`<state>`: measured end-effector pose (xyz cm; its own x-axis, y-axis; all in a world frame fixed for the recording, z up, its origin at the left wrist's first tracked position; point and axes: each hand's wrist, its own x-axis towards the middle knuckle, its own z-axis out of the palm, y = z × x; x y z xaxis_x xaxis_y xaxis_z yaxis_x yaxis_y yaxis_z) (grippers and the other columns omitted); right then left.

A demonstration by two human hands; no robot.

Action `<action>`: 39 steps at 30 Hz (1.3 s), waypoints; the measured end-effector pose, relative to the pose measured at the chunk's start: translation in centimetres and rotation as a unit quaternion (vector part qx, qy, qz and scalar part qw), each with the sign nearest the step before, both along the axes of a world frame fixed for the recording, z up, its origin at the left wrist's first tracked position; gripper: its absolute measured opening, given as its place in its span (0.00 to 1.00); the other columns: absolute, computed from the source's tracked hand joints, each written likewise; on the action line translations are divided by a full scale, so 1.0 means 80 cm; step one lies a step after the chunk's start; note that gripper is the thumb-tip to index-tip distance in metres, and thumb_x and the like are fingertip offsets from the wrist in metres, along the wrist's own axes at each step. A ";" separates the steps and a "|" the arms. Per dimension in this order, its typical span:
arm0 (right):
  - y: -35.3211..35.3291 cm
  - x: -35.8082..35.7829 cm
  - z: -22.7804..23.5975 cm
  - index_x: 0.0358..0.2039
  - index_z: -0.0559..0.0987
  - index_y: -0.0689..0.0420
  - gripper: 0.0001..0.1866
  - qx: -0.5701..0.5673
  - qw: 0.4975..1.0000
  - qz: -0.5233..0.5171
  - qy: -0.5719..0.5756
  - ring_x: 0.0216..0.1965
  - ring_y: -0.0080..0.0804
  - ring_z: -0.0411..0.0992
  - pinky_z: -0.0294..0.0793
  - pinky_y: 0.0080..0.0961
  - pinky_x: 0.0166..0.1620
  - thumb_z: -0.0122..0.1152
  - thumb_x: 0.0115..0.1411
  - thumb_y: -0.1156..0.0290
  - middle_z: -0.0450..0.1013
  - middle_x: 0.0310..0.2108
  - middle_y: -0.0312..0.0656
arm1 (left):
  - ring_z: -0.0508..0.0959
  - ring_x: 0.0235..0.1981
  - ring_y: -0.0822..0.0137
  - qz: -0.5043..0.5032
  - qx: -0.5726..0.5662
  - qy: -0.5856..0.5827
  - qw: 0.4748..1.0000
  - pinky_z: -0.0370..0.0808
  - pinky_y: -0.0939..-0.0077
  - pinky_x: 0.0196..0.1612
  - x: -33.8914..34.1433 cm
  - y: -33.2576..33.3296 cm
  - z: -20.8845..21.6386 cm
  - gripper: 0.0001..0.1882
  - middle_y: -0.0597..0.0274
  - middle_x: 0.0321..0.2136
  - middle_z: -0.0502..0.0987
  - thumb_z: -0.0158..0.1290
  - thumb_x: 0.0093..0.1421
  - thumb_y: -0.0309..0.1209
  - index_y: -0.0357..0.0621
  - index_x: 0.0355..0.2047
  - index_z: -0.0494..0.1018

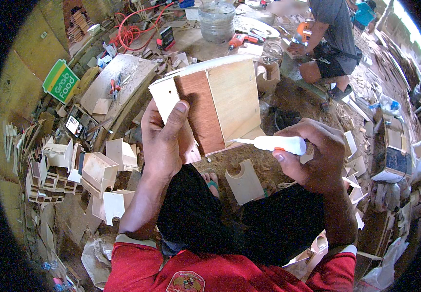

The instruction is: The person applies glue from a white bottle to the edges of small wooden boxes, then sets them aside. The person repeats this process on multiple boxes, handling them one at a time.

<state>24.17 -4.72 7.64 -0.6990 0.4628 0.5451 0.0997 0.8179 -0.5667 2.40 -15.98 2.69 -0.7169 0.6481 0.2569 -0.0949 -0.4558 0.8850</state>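
My left hand [164,129] grips a small wooden box [232,97] by its left end, the thumb pressed on the near face. The box is pale plywood with a reddish-brown strip [201,112] and a small dark hole in its left end piece. In my right hand [315,153] is a white glue bottle [281,144], held between thumb and fingers. Its thin nozzle points left, at or very close to the box's lower edge near the seam beside the brown strip. Whether glue is coming out cannot be made out.
Several plywood boxes [98,173] are piled at the left. A wooden board [115,82] carries pliers [115,89]. A panel with a round notch [244,181] lies on the ground by my feet. Farther off are a red drill [242,41], a bucket [216,23] and another person [334,44] working.
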 end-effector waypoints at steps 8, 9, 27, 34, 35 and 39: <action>-0.002 -0.001 0.001 0.27 0.80 0.58 0.10 0.023 0.999 0.030 -0.004 0.23 0.34 0.75 0.71 0.26 0.28 0.69 0.42 0.71 0.76 0.23 0.42 | 0.74 0.40 0.73 0.012 -0.010 0.012 1.000 0.69 0.76 0.46 0.000 0.002 0.001 0.12 0.62 0.39 0.76 0.53 0.62 0.28 0.39 0.46 0.70; -0.002 0.000 0.001 0.28 0.80 0.57 0.10 0.041 0.999 0.031 -0.004 0.23 0.34 0.75 0.71 0.26 0.28 0.69 0.43 0.71 0.76 0.23 0.42 | 0.74 0.40 0.73 0.014 -0.020 0.017 1.000 0.69 0.75 0.47 0.001 0.001 0.002 0.12 0.62 0.40 0.76 0.52 0.62 0.27 0.37 0.45 0.70; 0.037 0.091 -0.027 0.51 0.66 0.55 0.24 -0.123 0.865 -0.292 0.390 0.32 0.38 0.72 0.77 0.37 0.39 0.57 0.59 0.57 0.71 0.41 0.49 | 0.79 0.28 0.56 -0.359 0.091 0.427 0.825 0.75 0.64 0.35 0.168 0.290 -0.147 0.07 0.56 0.25 0.78 0.57 0.42 0.31 0.44 0.23 0.78; 0.082 0.124 -0.047 0.52 0.66 0.58 0.18 -0.096 0.749 -0.460 0.467 0.27 0.32 0.71 0.76 0.24 0.31 0.51 0.64 0.64 0.72 0.34 0.47 | 0.75 0.39 0.45 -0.403 0.125 0.436 0.795 0.73 0.56 0.43 0.227 0.341 -0.223 0.23 0.46 0.37 0.74 0.60 0.43 0.27 0.42 0.42 0.70; 0.081 0.129 -0.046 0.52 0.66 0.59 0.18 -0.074 0.736 -0.507 0.443 0.28 0.32 0.71 0.76 0.24 0.32 0.50 0.65 0.65 0.72 0.34 0.48 | 0.76 0.38 0.45 -0.406 0.054 0.512 0.755 0.74 0.57 0.41 0.213 0.377 -0.239 0.24 0.47 0.36 0.75 0.60 0.40 0.27 0.43 0.41 0.72; 0.082 0.169 -0.040 0.50 0.66 0.59 0.16 -0.179 0.798 -0.423 0.389 0.28 0.28 0.69 0.75 0.21 0.32 0.50 0.65 0.64 0.70 0.30 0.45 | 0.78 0.37 0.47 -0.225 -0.258 0.515 0.786 0.76 0.55 0.40 0.139 0.525 -0.316 0.10 0.47 0.33 0.77 0.51 0.51 0.33 0.40 0.31 0.73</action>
